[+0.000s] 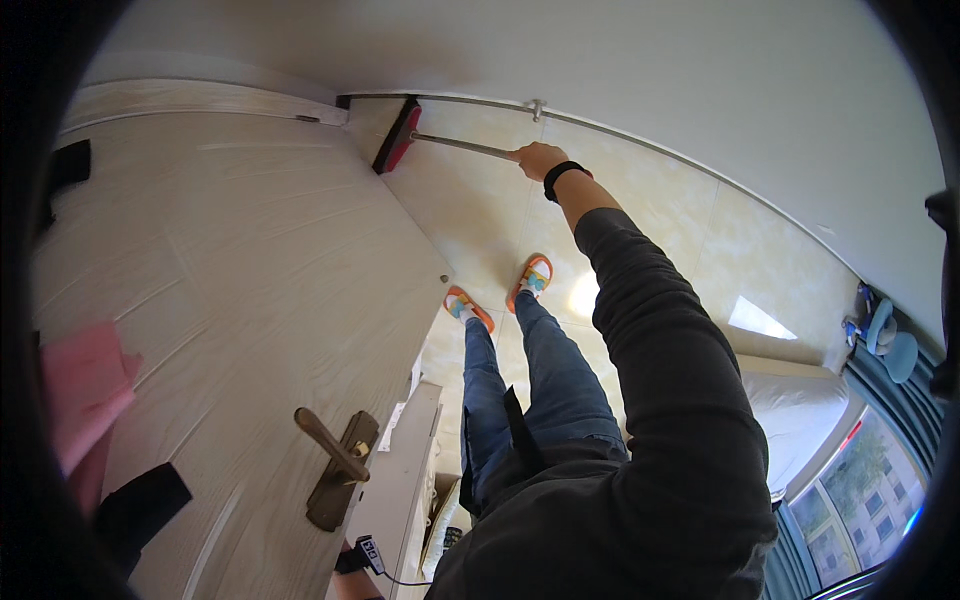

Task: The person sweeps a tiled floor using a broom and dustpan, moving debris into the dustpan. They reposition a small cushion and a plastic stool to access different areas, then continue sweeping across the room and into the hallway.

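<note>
My right hand is closed around the thin metal handle of a broom, with my arm stretched far forward. The broom's red head, edged with dark bristles, rests on the floor in the corner by the foot of the door. Low in the view, my left wrist wears a black strap with a small device, beside the door's edge below the brown handle. The fingers of my left hand are hidden there.
A pale wall with a metal doorstop at its base runs along the far side. Pink cloth hangs on the door at left. My feet in orange sandals stand on the tiles. A white padded seat and window lie right.
</note>
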Tool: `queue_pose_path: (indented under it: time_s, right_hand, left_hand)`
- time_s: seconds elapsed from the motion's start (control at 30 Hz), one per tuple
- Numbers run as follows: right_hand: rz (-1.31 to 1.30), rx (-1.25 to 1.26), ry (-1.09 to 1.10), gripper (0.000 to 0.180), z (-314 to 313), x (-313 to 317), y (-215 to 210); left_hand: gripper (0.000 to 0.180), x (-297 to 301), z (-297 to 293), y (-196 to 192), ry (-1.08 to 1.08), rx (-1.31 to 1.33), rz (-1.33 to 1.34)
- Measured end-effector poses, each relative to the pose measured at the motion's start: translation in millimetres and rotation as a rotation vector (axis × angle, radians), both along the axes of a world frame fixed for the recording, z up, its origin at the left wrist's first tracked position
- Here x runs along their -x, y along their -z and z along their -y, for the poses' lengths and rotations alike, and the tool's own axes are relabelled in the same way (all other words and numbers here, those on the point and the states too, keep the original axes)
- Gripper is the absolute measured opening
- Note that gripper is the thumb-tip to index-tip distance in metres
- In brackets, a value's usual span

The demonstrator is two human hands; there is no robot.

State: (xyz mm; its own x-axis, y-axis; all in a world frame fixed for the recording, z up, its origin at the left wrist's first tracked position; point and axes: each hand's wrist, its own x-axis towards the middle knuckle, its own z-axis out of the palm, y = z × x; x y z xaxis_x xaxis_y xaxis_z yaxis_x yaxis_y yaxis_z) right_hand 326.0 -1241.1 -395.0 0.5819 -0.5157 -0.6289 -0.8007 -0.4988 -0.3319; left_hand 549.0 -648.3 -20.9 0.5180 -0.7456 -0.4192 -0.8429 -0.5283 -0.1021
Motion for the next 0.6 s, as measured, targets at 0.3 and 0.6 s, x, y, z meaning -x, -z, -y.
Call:
queue_pose_path:
  time_s: [0.3, 0.6]
  right_hand:
    - [-0.099, -0.004, 0.073, 0.044, -64, 259, -26]
    - [-0.124, -0.190, 0.831, 0.043, -365, 455, -114]
  left_hand:
    - [0.030, -3, 11, 6, 0.073, -0.011, -0.008]
    - [0.031, 15, 95, 4, 0.469, 0.026, 0.083]
